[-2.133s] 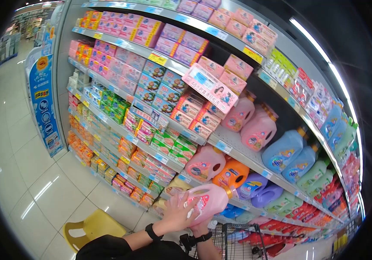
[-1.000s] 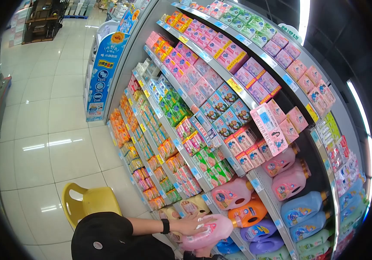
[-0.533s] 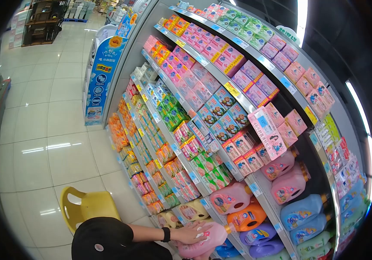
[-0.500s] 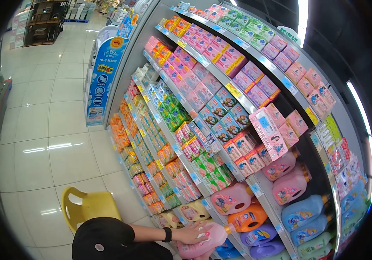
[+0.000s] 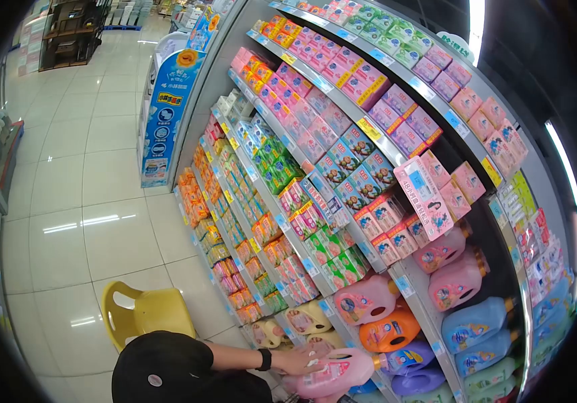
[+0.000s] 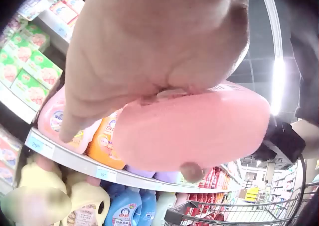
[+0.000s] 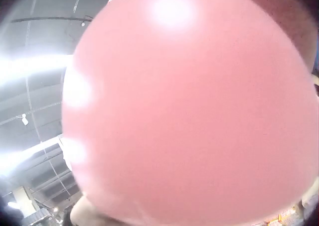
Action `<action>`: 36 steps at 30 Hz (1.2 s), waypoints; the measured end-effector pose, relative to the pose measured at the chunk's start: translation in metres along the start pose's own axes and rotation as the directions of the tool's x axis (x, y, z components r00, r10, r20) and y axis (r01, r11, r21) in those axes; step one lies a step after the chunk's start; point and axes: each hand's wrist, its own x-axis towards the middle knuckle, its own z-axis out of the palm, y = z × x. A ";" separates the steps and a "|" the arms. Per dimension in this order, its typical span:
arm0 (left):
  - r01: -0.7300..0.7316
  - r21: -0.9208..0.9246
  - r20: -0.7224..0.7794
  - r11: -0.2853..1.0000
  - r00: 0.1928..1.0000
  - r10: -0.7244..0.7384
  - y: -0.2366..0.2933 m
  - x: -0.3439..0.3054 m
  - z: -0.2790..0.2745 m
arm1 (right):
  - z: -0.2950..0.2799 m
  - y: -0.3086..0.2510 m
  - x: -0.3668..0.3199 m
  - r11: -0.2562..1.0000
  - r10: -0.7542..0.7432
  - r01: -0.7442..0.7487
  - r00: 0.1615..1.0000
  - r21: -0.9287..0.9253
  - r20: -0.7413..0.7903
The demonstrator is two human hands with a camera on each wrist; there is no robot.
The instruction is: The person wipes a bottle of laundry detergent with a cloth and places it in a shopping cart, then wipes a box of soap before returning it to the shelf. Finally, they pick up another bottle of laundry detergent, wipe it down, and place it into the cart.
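In the head view, a pink laundry detergent bottle (image 5: pixel 339 371) lies tilted on its side in front of the lower shelves, its gold cap pointing right at the shelf. My left hand (image 5: pixel 298 361) rests on its upper side, fingers stretched out toward the label. My right hand (image 5: pixel 329 398) supports the bottle from below and is mostly hidden by it. The left wrist view shows the bottle's rounded base (image 6: pixel 192 129), with a fingertip of the other hand (image 6: pixel 193 171) curled against its underside. Pink plastic (image 7: pixel 189 106) fills most of the right wrist view.
Shelves with detergent bottles stand ahead, including an orange bottle (image 5: pixel 389 330) and blue bottles (image 5: pixel 473 326). Boxed soaps (image 5: pixel 352 158) fill the racks above. A yellow chair (image 5: pixel 144 310) stands on the tiled floor at left. A wire shopping cart (image 6: pixel 234 211) is close by on the right.
The head view has swung left, bringing more floor and the chair into sight while the cart dropped out. The bottle has come lower in view, then shifted slightly right; the left hand stays on it.
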 end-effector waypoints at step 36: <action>0.194 -0.948 0.094 0.253 0.929 -0.359 0.061 0.044 0.087 | -0.143 -0.090 -0.059 0.210 -0.290 0.267 0.936 -0.941 0.201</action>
